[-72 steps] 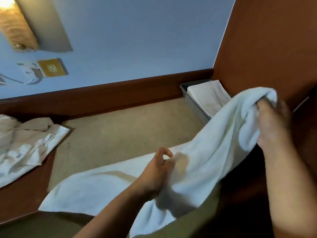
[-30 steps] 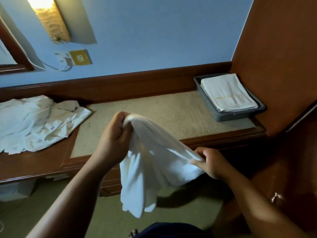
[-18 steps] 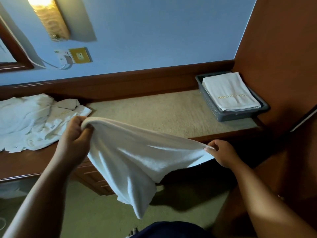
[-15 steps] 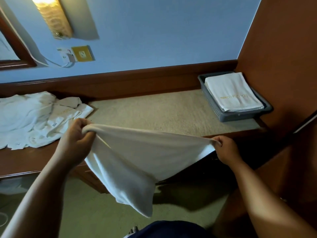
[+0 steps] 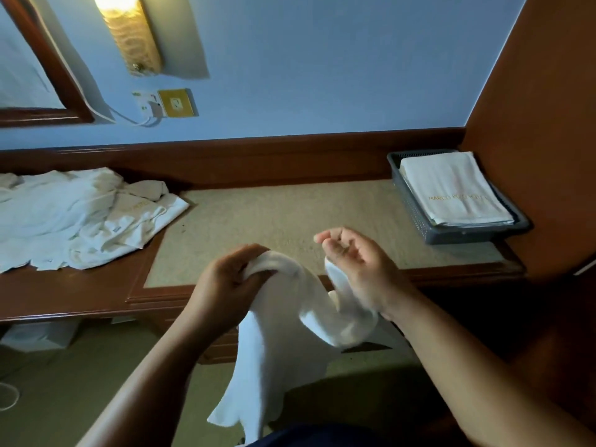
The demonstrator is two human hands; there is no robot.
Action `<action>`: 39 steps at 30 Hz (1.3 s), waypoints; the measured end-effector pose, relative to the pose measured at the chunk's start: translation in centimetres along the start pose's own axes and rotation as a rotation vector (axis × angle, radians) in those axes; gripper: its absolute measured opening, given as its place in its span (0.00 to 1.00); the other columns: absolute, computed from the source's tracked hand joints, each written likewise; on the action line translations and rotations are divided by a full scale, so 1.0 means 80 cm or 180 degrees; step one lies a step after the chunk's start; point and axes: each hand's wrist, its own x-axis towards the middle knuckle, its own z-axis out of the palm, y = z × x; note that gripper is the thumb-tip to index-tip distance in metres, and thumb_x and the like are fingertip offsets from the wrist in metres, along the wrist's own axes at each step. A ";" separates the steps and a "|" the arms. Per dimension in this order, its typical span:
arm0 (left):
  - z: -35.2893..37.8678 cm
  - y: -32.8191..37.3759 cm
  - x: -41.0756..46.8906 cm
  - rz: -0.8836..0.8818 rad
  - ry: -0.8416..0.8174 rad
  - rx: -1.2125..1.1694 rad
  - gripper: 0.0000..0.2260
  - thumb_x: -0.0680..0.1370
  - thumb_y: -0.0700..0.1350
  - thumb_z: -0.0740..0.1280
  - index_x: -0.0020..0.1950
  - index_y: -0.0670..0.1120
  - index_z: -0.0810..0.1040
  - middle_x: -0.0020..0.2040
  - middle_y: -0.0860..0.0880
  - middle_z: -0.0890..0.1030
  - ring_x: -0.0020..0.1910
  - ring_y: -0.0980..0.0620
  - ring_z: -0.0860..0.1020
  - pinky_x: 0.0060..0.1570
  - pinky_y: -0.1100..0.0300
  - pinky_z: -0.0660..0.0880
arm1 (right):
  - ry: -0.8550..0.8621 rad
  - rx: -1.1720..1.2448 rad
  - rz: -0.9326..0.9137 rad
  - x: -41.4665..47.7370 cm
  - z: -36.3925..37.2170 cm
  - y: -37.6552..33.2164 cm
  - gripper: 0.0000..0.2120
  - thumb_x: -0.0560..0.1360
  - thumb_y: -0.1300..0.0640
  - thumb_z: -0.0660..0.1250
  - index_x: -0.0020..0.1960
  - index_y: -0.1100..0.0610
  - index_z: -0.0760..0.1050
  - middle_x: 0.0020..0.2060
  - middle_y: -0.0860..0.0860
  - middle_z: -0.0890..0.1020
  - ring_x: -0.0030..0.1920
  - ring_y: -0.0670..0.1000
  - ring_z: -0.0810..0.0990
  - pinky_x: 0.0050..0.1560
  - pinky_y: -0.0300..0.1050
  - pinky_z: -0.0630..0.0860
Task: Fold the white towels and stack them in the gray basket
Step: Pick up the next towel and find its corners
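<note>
White towels lie in a crumpled, unfolded pile on the counter at far left, so most of the job looks to be still ahead. In the middle, one towel hangs in the air in front of the counter's edge, sagging toward the floor. The left hand has its fingers curled tight round a bunched end. The right hand is palm up, with its fingers loosely spread and gripping nothing. The cloth only drapes past its wrist. This towel seems barely begun: no neat fold shows yet.

At far right the gray basket sits in the counter's back corner and already holds a folded stack with gold lettering.

On the wall are a mirror frame, a lit lamp and a socket. A wooden side panel stands close against the basket, so it is likely best reached from the front or the left.
</note>
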 end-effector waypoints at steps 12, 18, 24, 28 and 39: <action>0.084 -0.062 -0.028 -0.0404 0.0530 0.0453 0.12 0.75 0.45 0.75 0.39 0.60 0.76 0.35 0.61 0.78 0.39 0.64 0.78 0.37 0.72 0.69 | 0.0309 0.0038 -0.0784 -0.027 -0.002 -0.042 0.07 0.74 0.45 0.68 0.46 0.46 0.81 0.34 0.46 0.82 0.36 0.46 0.80 0.37 0.43 0.75; 0.090 -0.165 -0.059 -0.1913 0.0396 0.0370 0.07 0.82 0.44 0.64 0.50 0.51 0.80 0.47 0.51 0.81 0.49 0.47 0.80 0.43 0.61 0.73 | -0.0274 -0.0113 -0.0433 -0.044 -0.093 -0.054 0.04 0.76 0.47 0.72 0.46 0.47 0.82 0.38 0.45 0.85 0.41 0.46 0.83 0.43 0.44 0.78; 0.051 -0.038 -0.023 -0.0507 0.0525 0.0060 0.14 0.84 0.52 0.61 0.41 0.49 0.76 0.33 0.54 0.77 0.34 0.59 0.75 0.37 0.57 0.72 | -0.0668 -0.2168 0.0505 -0.050 -0.081 -0.023 0.45 0.58 0.30 0.77 0.72 0.29 0.63 0.62 0.32 0.72 0.63 0.39 0.74 0.59 0.44 0.75; 0.051 0.053 -0.002 0.0650 -0.0371 0.0052 0.05 0.82 0.48 0.68 0.46 0.55 0.79 0.38 0.55 0.82 0.38 0.59 0.81 0.37 0.61 0.76 | -0.0863 -0.1020 0.0196 -0.041 -0.015 0.000 0.22 0.69 0.38 0.77 0.61 0.38 0.78 0.52 0.37 0.84 0.50 0.35 0.81 0.51 0.44 0.80; 0.057 -0.164 -0.043 -0.1699 -0.0953 0.1439 0.02 0.78 0.48 0.68 0.46 0.52 0.80 0.43 0.52 0.83 0.46 0.49 0.82 0.45 0.53 0.80 | 0.0567 0.0642 -0.0627 -0.041 -0.088 -0.014 0.15 0.68 0.36 0.75 0.44 0.47 0.84 0.36 0.48 0.85 0.40 0.47 0.83 0.43 0.41 0.76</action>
